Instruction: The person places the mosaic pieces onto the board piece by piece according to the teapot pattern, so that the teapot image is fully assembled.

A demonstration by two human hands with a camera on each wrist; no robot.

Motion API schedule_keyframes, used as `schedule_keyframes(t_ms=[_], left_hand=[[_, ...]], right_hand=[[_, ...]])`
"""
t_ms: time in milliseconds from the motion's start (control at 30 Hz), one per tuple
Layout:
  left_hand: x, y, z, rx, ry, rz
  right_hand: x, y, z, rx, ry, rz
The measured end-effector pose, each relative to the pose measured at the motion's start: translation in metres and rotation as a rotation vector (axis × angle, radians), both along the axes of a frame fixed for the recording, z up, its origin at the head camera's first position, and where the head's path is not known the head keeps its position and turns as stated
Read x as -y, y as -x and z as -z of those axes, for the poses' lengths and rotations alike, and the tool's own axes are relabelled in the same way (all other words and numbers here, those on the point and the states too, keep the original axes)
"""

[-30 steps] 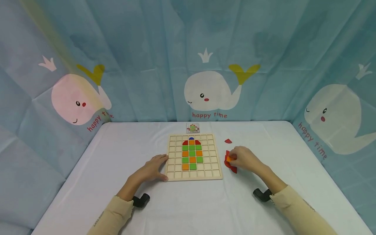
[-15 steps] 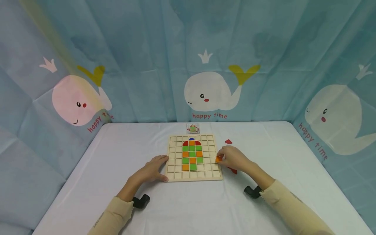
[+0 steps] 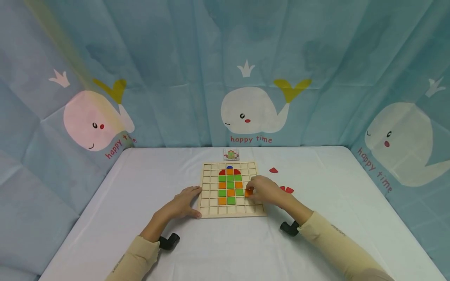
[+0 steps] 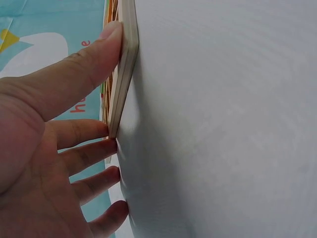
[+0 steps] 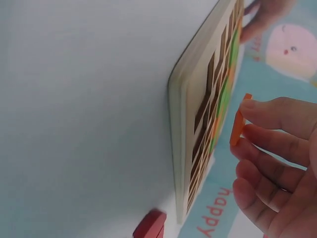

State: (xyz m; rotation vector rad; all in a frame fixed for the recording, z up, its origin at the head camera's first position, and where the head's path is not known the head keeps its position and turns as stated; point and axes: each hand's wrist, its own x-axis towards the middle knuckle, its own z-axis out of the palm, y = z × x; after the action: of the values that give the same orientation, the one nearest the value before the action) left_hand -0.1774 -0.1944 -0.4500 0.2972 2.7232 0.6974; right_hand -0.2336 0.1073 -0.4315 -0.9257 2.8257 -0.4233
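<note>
A wooden grid board (image 3: 211,210) lies on the table, with green, orange, red and blue tiles set in its middle columns. My right hand (image 3: 265,190) is over the board's right part and pinches an orange square tile (image 5: 238,121) between thumb and fingers. In the right wrist view the tile is held above the grid, apart from it. My left hand (image 3: 183,203) rests at the board's left edge, fingers spread. The left wrist view shows its thumb and fingertips touching the board's side (image 4: 124,74).
Behind the board lies a small picture card (image 3: 231,154). Right of the board are a red fan-shaped tile (image 3: 273,170) and more red tiles (image 3: 289,190), partly hidden by the right arm. A blue curtain (image 3: 168,113) with whale prints hangs behind the table.
The right hand has picked the orange tile off the red pieces and carried it left, over the board. The left hand stays at the board's left edge.
</note>
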Motion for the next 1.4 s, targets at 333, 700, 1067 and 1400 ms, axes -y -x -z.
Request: schedule_keyframes(t_ms=[333,700,1067,1400], left_hand=[[0.002,0.001,0.004,-0.004,-0.009,-0.002],[0.003,0.000,0.002,-0.018,-0.017,0.002],[0.003,-0.001,0.001,-0.020,-0.011,0.003],[0.002,0.000,0.003,-0.014,-0.015,-0.001]], right_hand=[[0.018,-0.003,0.004,0.021,-0.013,-0.048],[0.025,-0.009,0.005,-0.008,-0.049,-0.105],[0.028,-0.012,0.005,-0.015,-0.059,-0.142],[0.026,-0.011,0.006,-0.005,-0.076,-0.153]])
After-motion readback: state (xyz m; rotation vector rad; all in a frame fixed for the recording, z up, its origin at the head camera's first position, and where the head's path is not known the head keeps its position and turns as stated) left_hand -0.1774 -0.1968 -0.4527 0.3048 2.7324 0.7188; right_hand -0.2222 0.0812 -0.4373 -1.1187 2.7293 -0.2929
